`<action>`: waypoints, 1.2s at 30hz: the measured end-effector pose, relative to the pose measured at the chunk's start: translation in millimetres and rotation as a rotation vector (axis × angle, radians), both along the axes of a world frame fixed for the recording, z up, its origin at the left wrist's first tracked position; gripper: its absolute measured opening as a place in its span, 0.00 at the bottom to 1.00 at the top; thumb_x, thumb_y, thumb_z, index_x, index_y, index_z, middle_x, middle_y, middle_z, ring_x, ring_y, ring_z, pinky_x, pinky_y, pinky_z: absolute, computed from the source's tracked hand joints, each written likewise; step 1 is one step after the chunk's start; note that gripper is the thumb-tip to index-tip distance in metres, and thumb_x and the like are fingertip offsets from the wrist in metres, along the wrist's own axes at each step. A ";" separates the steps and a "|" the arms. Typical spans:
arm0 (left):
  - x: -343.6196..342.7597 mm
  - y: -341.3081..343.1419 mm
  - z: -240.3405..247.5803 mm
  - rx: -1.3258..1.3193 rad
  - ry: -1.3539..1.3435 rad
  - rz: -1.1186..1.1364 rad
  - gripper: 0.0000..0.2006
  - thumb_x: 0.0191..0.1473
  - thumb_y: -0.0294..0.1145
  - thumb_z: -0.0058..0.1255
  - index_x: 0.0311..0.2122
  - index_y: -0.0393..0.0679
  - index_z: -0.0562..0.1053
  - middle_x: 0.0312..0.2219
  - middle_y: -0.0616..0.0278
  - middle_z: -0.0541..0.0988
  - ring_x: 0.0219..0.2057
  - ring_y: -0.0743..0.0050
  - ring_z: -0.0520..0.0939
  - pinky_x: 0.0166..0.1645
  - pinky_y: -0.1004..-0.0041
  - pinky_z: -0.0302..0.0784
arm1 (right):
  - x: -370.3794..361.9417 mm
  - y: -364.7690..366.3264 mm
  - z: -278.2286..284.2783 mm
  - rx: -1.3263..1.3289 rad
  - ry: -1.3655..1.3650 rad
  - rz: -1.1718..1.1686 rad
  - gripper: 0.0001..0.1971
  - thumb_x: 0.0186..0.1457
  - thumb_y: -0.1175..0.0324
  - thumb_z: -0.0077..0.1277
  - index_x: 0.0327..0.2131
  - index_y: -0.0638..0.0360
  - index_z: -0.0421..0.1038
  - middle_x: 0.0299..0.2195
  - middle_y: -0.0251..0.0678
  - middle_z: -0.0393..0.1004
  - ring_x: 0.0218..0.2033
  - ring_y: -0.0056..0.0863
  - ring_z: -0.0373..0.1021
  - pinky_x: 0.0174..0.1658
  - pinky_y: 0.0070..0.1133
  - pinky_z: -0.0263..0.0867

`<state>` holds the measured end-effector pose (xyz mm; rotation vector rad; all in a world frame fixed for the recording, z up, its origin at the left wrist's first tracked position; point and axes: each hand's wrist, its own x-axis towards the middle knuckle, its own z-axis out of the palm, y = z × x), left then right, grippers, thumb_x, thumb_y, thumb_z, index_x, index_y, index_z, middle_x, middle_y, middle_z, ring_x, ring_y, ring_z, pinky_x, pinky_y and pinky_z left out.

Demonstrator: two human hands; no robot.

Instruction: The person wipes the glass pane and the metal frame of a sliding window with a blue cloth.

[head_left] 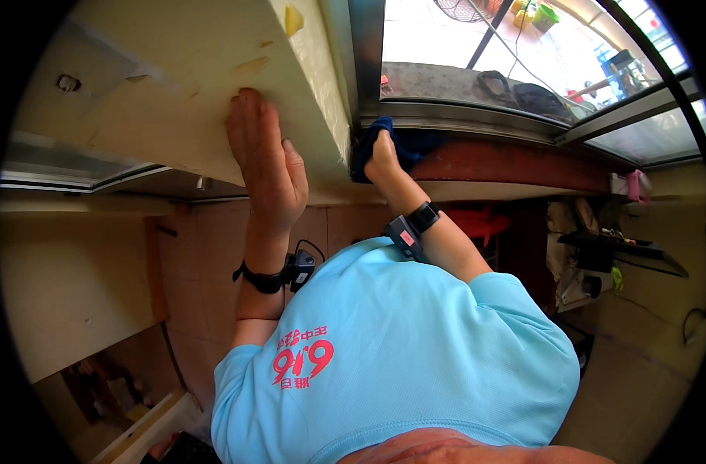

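My left hand (269,166) is raised with its fingers stretched out and close together, the thumb a little apart. It is up against the pale yellow wall (183,127), or just in front of it, and holds nothing. Farther right, my right hand (384,160) is closed on a dark blue cloth (361,155). The cloth lies bunched in the corner where the wall meets the window frame (461,116) and the reddish-brown sill (515,165). My right fingertips are partly hidden by the cloth.
Beyond the window pane (438,46) are a dark bag (538,100) and a green pot (545,17). A pink object (637,186) sits at the sill's right end. Below it, a dark flat shelf-like object (624,251) juts out. Paint peels from the wall on the left.
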<state>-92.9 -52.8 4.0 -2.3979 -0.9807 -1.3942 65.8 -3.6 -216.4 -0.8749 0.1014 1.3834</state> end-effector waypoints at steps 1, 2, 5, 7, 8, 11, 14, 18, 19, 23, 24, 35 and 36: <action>-2.0 -0.4 1.1 0.001 0.016 0.000 0.25 0.56 0.21 0.36 0.60 0.33 0.54 0.60 0.40 0.56 0.62 0.41 0.55 0.63 0.49 0.45 | -4.8 2.5 0.4 0.027 0.009 0.048 0.24 0.61 0.46 0.34 0.44 0.58 0.64 0.42 0.33 0.67 0.43 0.29 0.64 0.49 0.25 0.62; -4.8 -1.3 3.1 -0.009 0.046 -0.002 0.25 0.56 0.21 0.36 0.60 0.33 0.53 0.60 0.41 0.55 0.62 0.41 0.55 0.63 0.51 0.46 | -9.1 3.0 0.6 0.023 -0.013 0.032 0.26 0.62 0.47 0.33 0.47 0.61 0.64 0.45 0.35 0.67 0.44 0.29 0.64 0.50 0.27 0.61; -15.5 -4.6 9.0 -0.036 0.122 0.001 0.26 0.55 0.20 0.37 0.60 0.33 0.53 0.60 0.42 0.55 0.62 0.42 0.54 0.63 0.53 0.47 | -9.7 3.2 5.4 0.042 0.056 0.103 0.26 0.62 0.47 0.33 0.50 0.62 0.63 0.47 0.35 0.67 0.46 0.30 0.64 0.52 0.27 0.60; -18.3 -5.7 10.9 -0.053 0.152 -0.007 0.26 0.54 0.20 0.37 0.60 0.33 0.54 0.60 0.43 0.56 0.62 0.43 0.55 0.63 0.53 0.47 | -6.0 -0.2 6.9 0.104 0.036 0.091 0.27 0.62 0.47 0.33 0.51 0.61 0.62 0.48 0.35 0.68 0.48 0.30 0.64 0.53 0.26 0.60; -17.5 -5.6 12.3 -0.059 0.149 -0.019 0.27 0.54 0.19 0.37 0.60 0.33 0.54 0.60 0.43 0.56 0.62 0.43 0.55 0.63 0.53 0.47 | -2.3 0.2 7.2 0.131 0.021 0.092 0.27 0.62 0.47 0.33 0.51 0.61 0.62 0.48 0.35 0.68 0.48 0.30 0.64 0.53 0.25 0.60; -18.2 -5.3 12.8 -0.079 0.147 -0.031 0.27 0.53 0.19 0.37 0.60 0.33 0.53 0.60 0.43 0.56 0.62 0.43 0.55 0.63 0.52 0.46 | 0.3 -0.8 33.6 0.131 0.041 0.077 0.23 0.64 0.52 0.27 0.44 0.58 0.67 0.40 0.38 0.73 0.42 0.33 0.69 0.49 0.27 0.65; -23.6 -4.4 8.6 -0.071 0.121 -0.034 0.29 0.51 0.18 0.38 0.61 0.35 0.54 0.60 0.45 0.56 0.62 0.46 0.55 0.64 0.52 0.45 | -2.1 -9.9 71.0 0.205 0.077 0.134 0.21 0.64 0.53 0.27 0.40 0.56 0.68 0.35 0.35 0.73 0.37 0.31 0.70 0.43 0.26 0.67; -36.7 -4.9 4.3 -0.094 0.046 -0.088 0.33 0.45 0.17 0.41 0.61 0.39 0.55 0.61 0.48 0.57 0.63 0.51 0.56 0.64 0.51 0.43 | -17.2 -38.6 155.3 0.213 -0.058 0.156 0.17 0.62 0.51 0.37 0.23 0.46 0.64 0.16 0.27 0.64 0.19 0.23 0.64 0.21 0.18 0.61; -37.9 -6.2 7.0 -0.115 0.039 -0.095 0.34 0.45 0.17 0.42 0.61 0.39 0.55 0.61 0.48 0.56 0.63 0.52 0.56 0.64 0.51 0.43 | -9.0 -39.0 152.8 0.406 -0.068 0.220 0.17 0.63 0.53 0.35 0.24 0.48 0.64 0.18 0.27 0.66 0.19 0.22 0.64 0.20 0.18 0.61; -49.9 -9.4 21.0 -0.092 0.049 -0.171 0.35 0.44 0.20 0.46 0.61 0.40 0.55 0.61 0.50 0.56 0.63 0.54 0.56 0.64 0.50 0.45 | -17.4 -51.3 181.7 0.620 -0.239 0.191 0.13 0.61 0.66 0.34 0.28 0.62 0.65 0.23 0.38 0.65 0.24 0.31 0.65 0.27 0.24 0.64; -54.4 -12.8 23.6 -0.139 0.026 -0.193 0.33 0.44 0.20 0.48 0.59 0.41 0.58 0.59 0.53 0.61 0.62 0.54 0.58 0.63 0.52 0.50 | -4.2 -47.1 165.9 0.814 -0.257 0.266 0.13 0.59 0.66 0.35 0.33 0.66 0.67 0.29 0.45 0.70 0.27 0.38 0.67 0.27 0.28 0.66; -141.3 -55.4 -34.0 -0.960 -0.279 -0.294 0.15 0.51 0.28 0.50 0.46 0.43 0.72 0.35 0.57 0.79 0.35 0.63 0.80 0.43 0.71 0.74 | 12.4 -115.0 146.2 0.773 -0.303 0.350 0.24 0.62 0.52 0.32 0.48 0.66 0.60 0.44 0.46 0.65 0.46 0.40 0.63 0.50 0.33 0.57; -144.3 -62.0 -37.4 -1.081 -0.297 -0.294 0.15 0.52 0.29 0.49 0.47 0.43 0.72 0.36 0.57 0.79 0.36 0.63 0.80 0.44 0.70 0.73 | 10.0 -114.2 134.0 0.725 -0.411 0.338 0.23 0.62 0.52 0.33 0.45 0.65 0.62 0.40 0.44 0.68 0.43 0.38 0.66 0.46 0.30 0.61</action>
